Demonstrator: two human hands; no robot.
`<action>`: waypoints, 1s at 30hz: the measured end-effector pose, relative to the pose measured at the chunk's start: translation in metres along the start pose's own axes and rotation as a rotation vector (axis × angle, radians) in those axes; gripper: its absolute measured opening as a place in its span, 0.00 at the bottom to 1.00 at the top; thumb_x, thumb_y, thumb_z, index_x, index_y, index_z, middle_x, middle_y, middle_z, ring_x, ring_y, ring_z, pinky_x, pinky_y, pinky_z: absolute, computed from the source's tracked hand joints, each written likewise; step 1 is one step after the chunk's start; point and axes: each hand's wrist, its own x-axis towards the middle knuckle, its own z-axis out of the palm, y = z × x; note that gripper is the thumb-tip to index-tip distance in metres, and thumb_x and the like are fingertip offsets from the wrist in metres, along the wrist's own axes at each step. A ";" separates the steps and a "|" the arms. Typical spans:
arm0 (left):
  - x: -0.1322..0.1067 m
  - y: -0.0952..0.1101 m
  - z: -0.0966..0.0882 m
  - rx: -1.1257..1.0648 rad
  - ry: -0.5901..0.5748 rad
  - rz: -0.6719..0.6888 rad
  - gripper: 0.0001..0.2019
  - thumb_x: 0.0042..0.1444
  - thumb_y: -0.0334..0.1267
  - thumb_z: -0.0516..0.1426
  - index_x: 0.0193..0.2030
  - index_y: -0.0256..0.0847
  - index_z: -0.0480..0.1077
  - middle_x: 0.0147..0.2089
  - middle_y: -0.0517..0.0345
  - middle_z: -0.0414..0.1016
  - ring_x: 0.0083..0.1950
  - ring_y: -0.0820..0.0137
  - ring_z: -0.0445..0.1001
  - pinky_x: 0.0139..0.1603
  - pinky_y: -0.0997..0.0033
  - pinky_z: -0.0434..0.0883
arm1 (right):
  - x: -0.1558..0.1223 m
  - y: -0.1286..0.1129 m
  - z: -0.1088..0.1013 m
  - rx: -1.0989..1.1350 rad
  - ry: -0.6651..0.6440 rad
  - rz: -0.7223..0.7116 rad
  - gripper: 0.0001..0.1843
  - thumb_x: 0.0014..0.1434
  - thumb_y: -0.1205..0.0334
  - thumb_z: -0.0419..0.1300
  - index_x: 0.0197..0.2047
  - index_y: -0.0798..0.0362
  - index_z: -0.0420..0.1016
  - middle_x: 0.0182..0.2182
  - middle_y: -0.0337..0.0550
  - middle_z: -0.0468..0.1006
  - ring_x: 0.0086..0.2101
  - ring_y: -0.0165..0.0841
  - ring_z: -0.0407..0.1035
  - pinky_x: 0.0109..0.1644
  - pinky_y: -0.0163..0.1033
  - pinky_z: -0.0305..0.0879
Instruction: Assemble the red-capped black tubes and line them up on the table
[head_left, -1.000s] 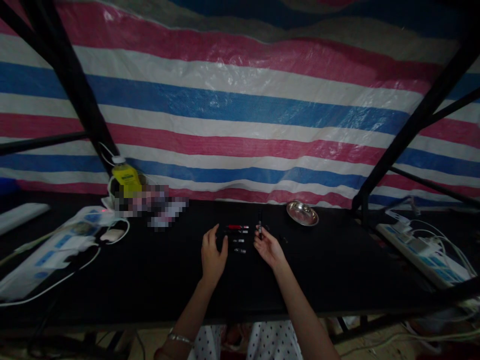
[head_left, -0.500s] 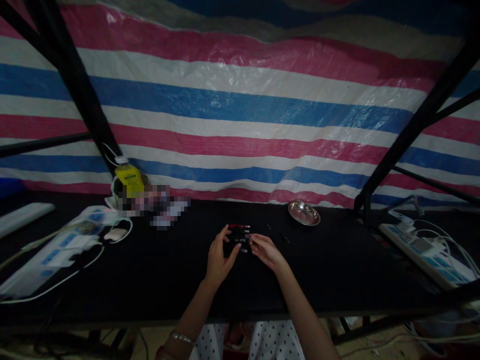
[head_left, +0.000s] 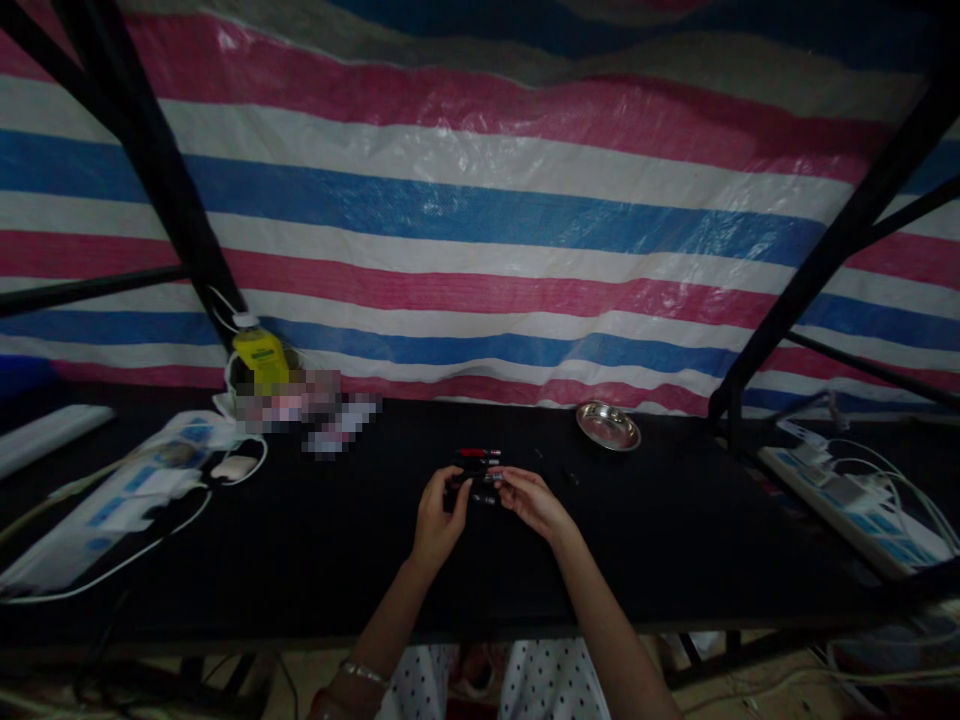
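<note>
At the middle of the black table, my left hand is closed, thumb and fingers pinching the left end of a small dark tube with a silver tip. My right hand pinches the same tube near its silver right end. Just beyond the fingers lie a red tube with a silver end and a dark tube beside it. Closer to me, another dark tube lies partly behind my left thumb. Their exact kind is too small and dim to tell.
A shiny metal dish sits at the back right, with small dark bits nearer me. Power strips with cables lie left and right. A yellow bottle stands back left. Black frame posts flank the striped sheet.
My left hand's fingers have closed from a wider spread onto the dark tube's left end. My right hand has barely moved and stays at the silver end.
</note>
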 end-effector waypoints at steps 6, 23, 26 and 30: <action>0.004 0.008 -0.003 -0.076 -0.043 0.050 0.13 0.58 0.41 0.50 0.48 0.42 0.67 0.44 0.53 0.72 0.44 0.67 0.71 0.48 0.65 0.67 | 0.000 -0.002 -0.002 0.023 -0.012 -0.043 0.15 0.44 0.63 0.68 0.38 0.58 0.78 0.28 0.43 0.76 0.24 0.23 0.63 0.28 0.30 0.60; 0.044 -0.012 -0.004 -0.058 -0.086 -0.097 0.13 0.53 0.46 0.53 0.39 0.41 0.73 0.36 0.56 0.74 0.38 0.67 0.71 0.38 0.69 0.67 | 0.010 -0.002 -0.014 0.133 0.249 -0.181 0.17 0.40 0.62 0.68 0.36 0.57 0.76 0.25 0.41 0.75 0.20 0.22 0.61 0.23 0.29 0.58; 0.047 -0.004 0.000 -0.061 -0.119 0.027 0.11 0.54 0.43 0.53 0.39 0.43 0.72 0.39 0.56 0.75 0.41 0.67 0.70 0.43 0.66 0.67 | 0.016 0.002 -0.020 0.150 0.257 -0.143 0.17 0.41 0.65 0.64 0.39 0.57 0.74 0.26 0.41 0.74 0.22 0.24 0.63 0.27 0.31 0.60; 0.053 -0.008 0.003 -0.030 -0.195 0.086 0.10 0.53 0.42 0.54 0.38 0.43 0.73 0.38 0.57 0.75 0.41 0.66 0.70 0.47 0.63 0.66 | 0.024 0.009 -0.030 -0.161 0.497 -0.380 0.14 0.48 0.61 0.58 0.39 0.56 0.71 0.25 0.38 0.72 0.19 0.24 0.58 0.22 0.31 0.54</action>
